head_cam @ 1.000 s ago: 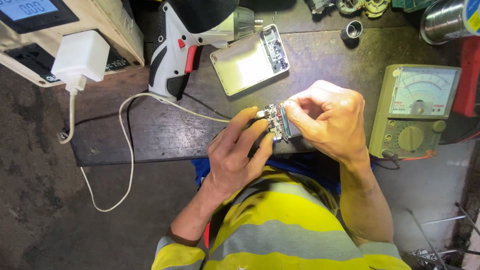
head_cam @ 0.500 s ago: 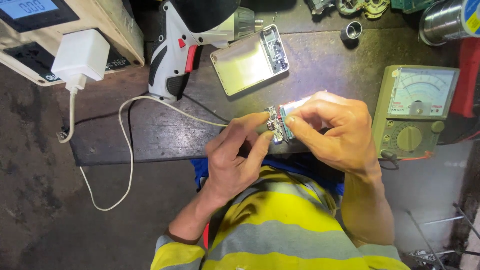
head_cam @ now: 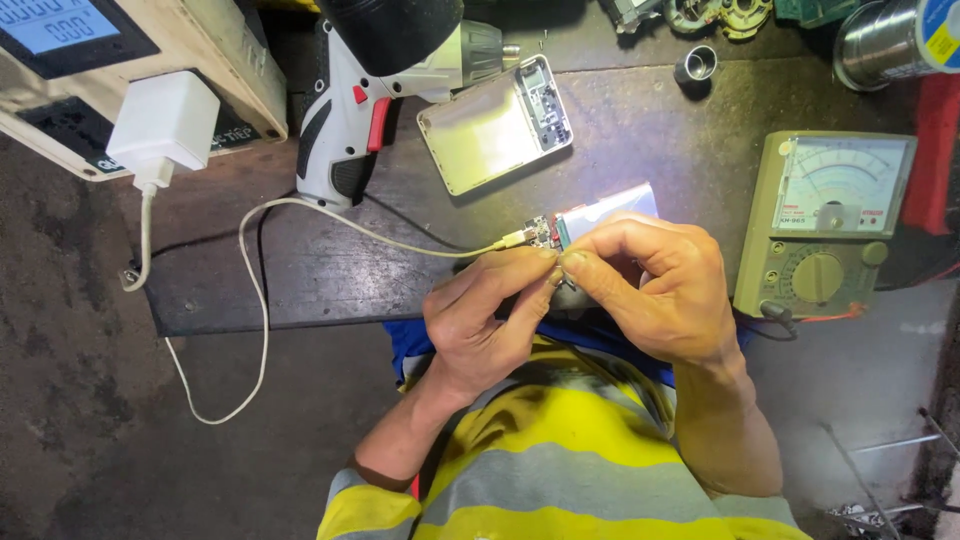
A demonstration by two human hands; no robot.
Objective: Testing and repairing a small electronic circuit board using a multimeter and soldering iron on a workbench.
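Over the front edge of the dark workbench (head_cam: pixel 330 280), both hands hold a flat silver battery pack (head_cam: pixel 610 208) with a small circuit board (head_cam: pixel 538 232) at its left end. My right hand (head_cam: pixel 660 285) wraps the pack from the right. My left hand (head_cam: pixel 485 315) pinches the board end with fingertips touching the right hand's fingertips. A cream cable (head_cam: pixel 330 222) is plugged into the board and runs left to a white charger plug (head_cam: pixel 165 125).
A white cordless drill (head_cam: pixel 360 110) lies at the back, an open silver case (head_cam: pixel 495 125) beside it. An analog multimeter (head_cam: pixel 825 225) stands at the right. A box with a blue display (head_cam: pixel 90 60) holds the charger. A solder reel (head_cam: pixel 885 40) sits far right.
The pack and board have tilted flatter, showing more of the pack's silver face. Both hands shifted slightly, with fingertips now meeting just below the board.
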